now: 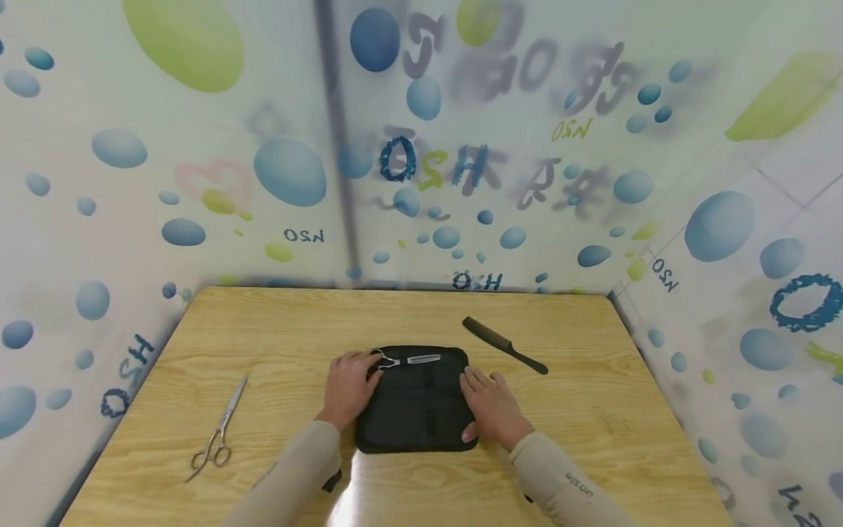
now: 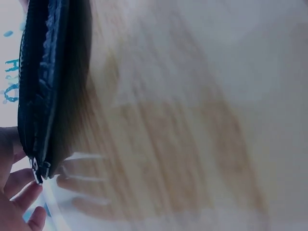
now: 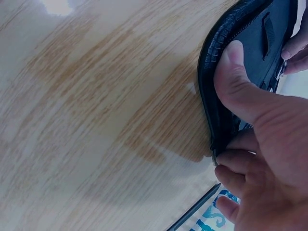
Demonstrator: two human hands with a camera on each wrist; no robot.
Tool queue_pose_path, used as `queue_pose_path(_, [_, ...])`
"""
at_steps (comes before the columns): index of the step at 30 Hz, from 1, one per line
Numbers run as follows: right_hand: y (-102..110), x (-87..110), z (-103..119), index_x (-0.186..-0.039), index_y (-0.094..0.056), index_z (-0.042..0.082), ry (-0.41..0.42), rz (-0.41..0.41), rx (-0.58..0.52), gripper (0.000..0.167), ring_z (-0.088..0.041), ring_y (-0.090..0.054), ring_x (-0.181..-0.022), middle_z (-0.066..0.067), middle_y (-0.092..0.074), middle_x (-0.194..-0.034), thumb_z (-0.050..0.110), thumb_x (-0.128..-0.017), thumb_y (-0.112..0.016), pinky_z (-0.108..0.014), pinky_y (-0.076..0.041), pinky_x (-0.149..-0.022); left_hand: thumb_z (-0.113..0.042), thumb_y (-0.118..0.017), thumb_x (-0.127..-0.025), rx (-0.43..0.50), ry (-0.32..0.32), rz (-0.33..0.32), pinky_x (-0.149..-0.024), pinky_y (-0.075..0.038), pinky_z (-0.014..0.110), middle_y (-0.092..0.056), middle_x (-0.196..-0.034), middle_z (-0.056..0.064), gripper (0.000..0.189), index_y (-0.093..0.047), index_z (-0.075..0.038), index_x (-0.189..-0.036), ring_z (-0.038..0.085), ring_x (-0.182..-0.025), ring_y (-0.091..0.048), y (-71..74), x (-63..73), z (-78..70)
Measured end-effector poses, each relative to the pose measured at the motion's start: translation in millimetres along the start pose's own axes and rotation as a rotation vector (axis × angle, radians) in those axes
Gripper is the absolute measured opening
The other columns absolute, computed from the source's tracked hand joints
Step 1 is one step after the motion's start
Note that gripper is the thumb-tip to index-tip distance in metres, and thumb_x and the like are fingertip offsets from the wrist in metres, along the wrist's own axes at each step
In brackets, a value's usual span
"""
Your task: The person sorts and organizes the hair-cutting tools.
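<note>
A black zip case (image 1: 415, 417) lies unfolded on the wooden table, with thinning scissors (image 1: 421, 359) tucked along its far side. At its upper left corner, my left hand (image 1: 349, 386) grips the edge, fingertips by the finger loops of those scissors. My right hand (image 1: 490, 404) holds the right edge. In the right wrist view its thumb (image 3: 233, 77) presses on the inside of the rim, while the other fingers wrap the outer side. The left wrist view shows the case (image 2: 53, 72) edge-on, left fingers (image 2: 24, 197) near a zipper pull at its corner.
A pair of silver scissors (image 1: 227, 417) lies on the left of the table (image 1: 283, 329). Behind the case to the right is a black comb (image 1: 503, 344) with a handle. Walls printed with blue and green drops (image 1: 290, 172) enclose the table at the back and sides.
</note>
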State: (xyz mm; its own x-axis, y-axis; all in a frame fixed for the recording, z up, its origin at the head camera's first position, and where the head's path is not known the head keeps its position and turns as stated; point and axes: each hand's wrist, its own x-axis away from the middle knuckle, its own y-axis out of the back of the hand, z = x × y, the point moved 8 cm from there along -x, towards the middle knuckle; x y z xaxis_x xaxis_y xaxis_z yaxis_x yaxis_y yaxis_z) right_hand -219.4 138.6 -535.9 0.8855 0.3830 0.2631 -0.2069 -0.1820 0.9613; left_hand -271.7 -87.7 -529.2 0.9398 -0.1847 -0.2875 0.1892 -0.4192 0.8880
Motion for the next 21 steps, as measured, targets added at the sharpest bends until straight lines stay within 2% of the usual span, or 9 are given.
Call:
queue_pose_path(4, [-0.4,-0.5,0.0,-0.148,-0.040,0.005,0.001,0.001,-0.008,0.101,-0.024,-0.036,-0.145,-0.011,-0.037,-0.156,0.056,-0.069,-0.077,-0.048,-0.029,-0.114,-0.027,-0.073,-0.088,-0.023,-0.002,0.021,-0.098,-0.045,0.052,-0.069,-0.123,0.008,0.030,-0.072,-0.020,-0.117,0.029,-0.115,-0.062,-3.3,-1.0,0.0])
queue_pose_path(11, [0.9,-0.4,0.2,-0.147,-0.041,0.006,-0.002,-0.003,0.011,0.101,-0.023,-0.037,-0.144,-0.011,-0.038,-0.156,0.057,-0.069,-0.077,-0.047,-0.030,-0.113,-0.028,-0.072,-0.088,-0.043,-0.044,0.008,-0.095,-0.046,0.053,-0.069,-0.125,0.008,0.030,-0.071,-0.021,-0.117,0.029,-0.115,-0.062,-2.2,-1.7,-4.2])
queue_pose_path(17, [0.2,-0.2,0.2,-0.147,-0.041,0.006,0.000,-0.003,0.017,0.101,-0.024,-0.036,-0.144,-0.011,-0.038,-0.156,0.058,-0.068,-0.077,-0.047,-0.030,-0.113,-0.029,-0.070,-0.090,-0.042,-0.042,0.044,-0.098,-0.044,0.052,-0.067,-0.129,0.006,0.031,-0.069,-0.022,-0.121,0.028,-0.119,-0.060,-4.8,-1.5,-4.9])
queue_pose_path(21, [-1.8,-1.0,-0.1,-0.148,-0.041,0.006,-0.003,0.003,0.024,0.101,-0.023,-0.036,-0.144,-0.010,-0.037,-0.156,0.058,-0.068,-0.077,-0.047,-0.030,-0.114,-0.029,-0.069,-0.091,-0.034,-0.047,0.047,-0.098,-0.043,0.052,-0.066,-0.130,0.006,0.032,-0.069,-0.022,-0.122,0.029,-0.121,-0.059,-4.9,-1.3,-5.9])
